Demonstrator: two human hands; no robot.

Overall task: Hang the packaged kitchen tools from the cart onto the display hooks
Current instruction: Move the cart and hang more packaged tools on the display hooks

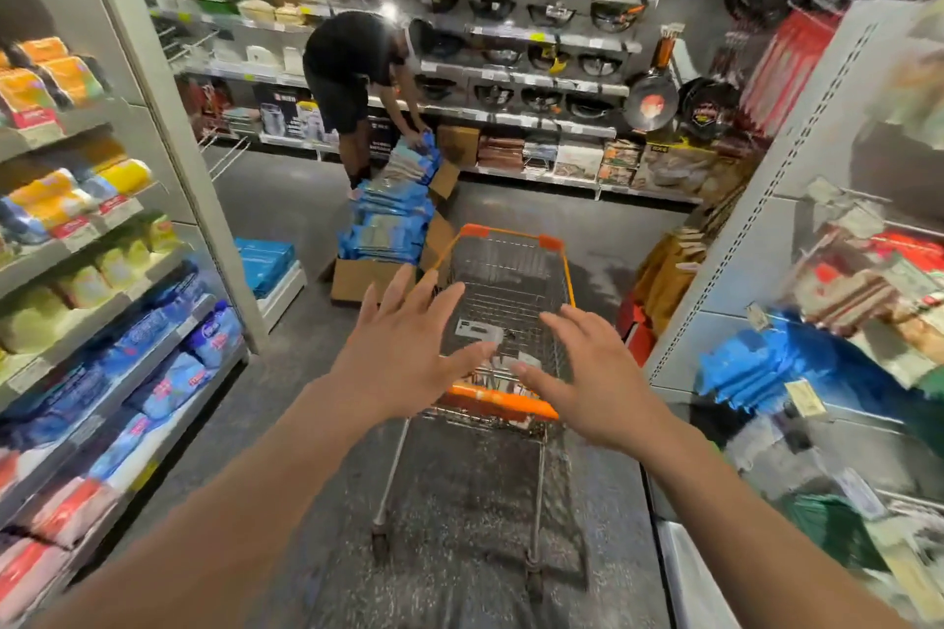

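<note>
Head view. The left hand (403,347) and the right hand (597,373) are both stretched forward, palms down, with fingers straight and spread. Neither grips anything. They lie over the near end of a wire shopping cart (511,234) that has orange trim. The orange handle (498,398) shows in the gap between the two wrists; whether either hand touches it cannot be told.

The packaged kitchen tools (477,333) lie flat on the floor of the cart basket, seen between the two thumbs. They appear as a few pale grey and white flat packs, too blurred to tell the tool inside.

The cart stands in an aisle on a dark speckled floor (459,501). Shelves of blue, yellow and red soft packs (168,383) line the left side, and a perforated white rack (756,240) with blurred hanging goods stands on the right. Beyond the cart, a person in black (352,61) bends over an open cardboard box (357,278) stacked with blue packs. Frying pans (651,100) hang on the far wall.
</note>
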